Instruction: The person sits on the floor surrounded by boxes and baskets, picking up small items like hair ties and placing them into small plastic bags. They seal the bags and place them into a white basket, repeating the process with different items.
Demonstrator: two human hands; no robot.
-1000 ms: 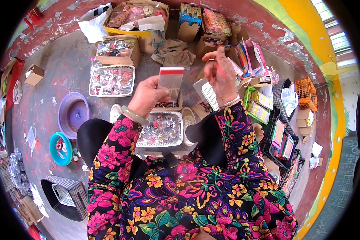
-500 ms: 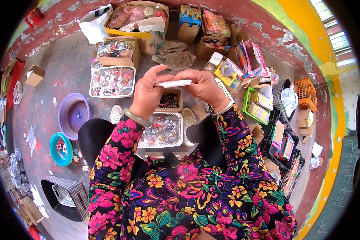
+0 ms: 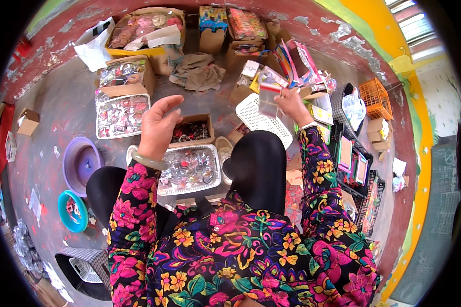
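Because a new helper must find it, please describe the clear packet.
Follow the floral right sleeve up to the right hand. Its grip holds a flat, clear packet, whose red top strip sets it apart from the white perforated basket behind.

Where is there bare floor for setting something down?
Mostly bare floor lies between the small cardboard box and upper-left white basket, and just below the brown cloth. It's crowded from the right hand to the orange crate.
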